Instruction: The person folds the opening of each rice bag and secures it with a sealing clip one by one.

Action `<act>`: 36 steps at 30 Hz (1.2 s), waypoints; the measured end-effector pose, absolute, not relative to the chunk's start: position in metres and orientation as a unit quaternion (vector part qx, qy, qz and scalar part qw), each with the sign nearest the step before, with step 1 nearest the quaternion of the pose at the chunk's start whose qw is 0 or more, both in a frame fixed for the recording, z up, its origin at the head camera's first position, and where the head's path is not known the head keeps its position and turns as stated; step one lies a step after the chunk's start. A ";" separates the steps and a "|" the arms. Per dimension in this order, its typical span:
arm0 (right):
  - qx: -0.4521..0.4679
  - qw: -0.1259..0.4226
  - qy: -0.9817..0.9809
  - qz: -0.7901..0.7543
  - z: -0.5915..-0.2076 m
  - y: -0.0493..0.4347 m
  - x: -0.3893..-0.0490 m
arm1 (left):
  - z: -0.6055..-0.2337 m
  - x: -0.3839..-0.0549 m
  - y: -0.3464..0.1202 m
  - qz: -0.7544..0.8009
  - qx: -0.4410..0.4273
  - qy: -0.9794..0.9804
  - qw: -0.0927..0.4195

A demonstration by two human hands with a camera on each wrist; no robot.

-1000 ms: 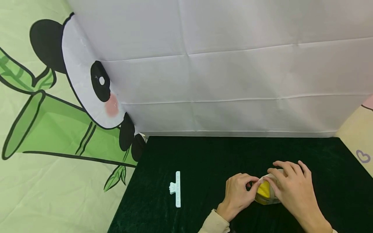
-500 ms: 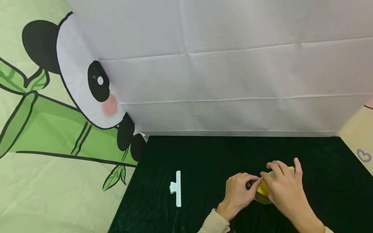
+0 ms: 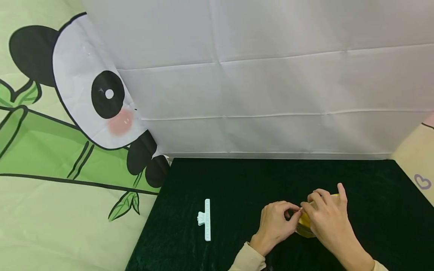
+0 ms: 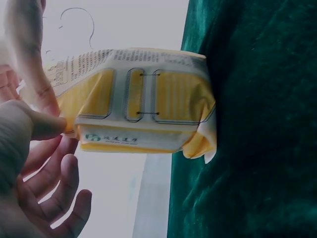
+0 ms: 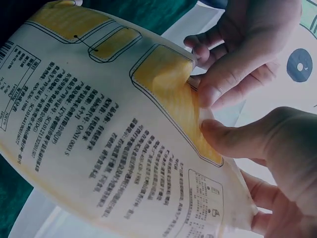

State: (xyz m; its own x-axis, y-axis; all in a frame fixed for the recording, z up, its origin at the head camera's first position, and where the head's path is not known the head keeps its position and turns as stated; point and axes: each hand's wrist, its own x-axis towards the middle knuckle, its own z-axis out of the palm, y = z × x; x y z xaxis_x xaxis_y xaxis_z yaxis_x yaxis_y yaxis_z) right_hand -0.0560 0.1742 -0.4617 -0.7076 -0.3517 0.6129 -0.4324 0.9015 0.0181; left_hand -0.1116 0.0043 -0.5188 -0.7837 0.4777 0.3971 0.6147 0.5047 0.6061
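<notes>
A yellow and white printed food packet (image 3: 304, 227) stands on the dark green cloth, mostly behind the right hand in the head view. My left hand (image 3: 275, 223) pinches its top corner between thumb and forefinger. Close beside it, my right hand (image 3: 329, 222) holds the upper edge, with the thumb in front, other fingers behind and the little finger raised. The left wrist view shows the packet's (image 4: 133, 99) yellow panels and folded lower end. In the right wrist view, rows of small dark print cover the packet (image 5: 94, 129), and both hands' fingertips meet near its top edge.
A pale blue bag clip (image 3: 207, 220) with a ruler-like bar lies on the green cloth (image 3: 244, 184), left of the hands. Behind the table hangs a white sheet (image 3: 264, 90). A green panda-print curtain (image 3: 51, 210) hangs at the left.
My right hand has moved left along the packet's top edge, towards the left hand, covering more of it. My left hand has barely moved. The clip lies unmoved.
</notes>
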 end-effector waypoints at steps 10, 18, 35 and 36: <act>0.236 0.306 -0.922 0.019 -0.443 0.198 -0.069 | -0.503 -0.119 0.033 -0.383 -0.304 -0.868 0.090; 0.262 0.298 -0.918 -0.018 -0.428 0.208 -0.082 | -0.494 -0.126 0.042 -0.390 -0.295 -0.866 0.102; 0.264 0.306 -0.915 0.010 -0.400 0.232 -0.100 | -0.495 -0.131 0.049 -0.389 -0.285 -0.866 0.130; 0.261 0.307 -0.915 0.017 -0.400 0.233 -0.100 | -0.495 -0.131 0.049 -0.390 -0.284 -0.867 0.129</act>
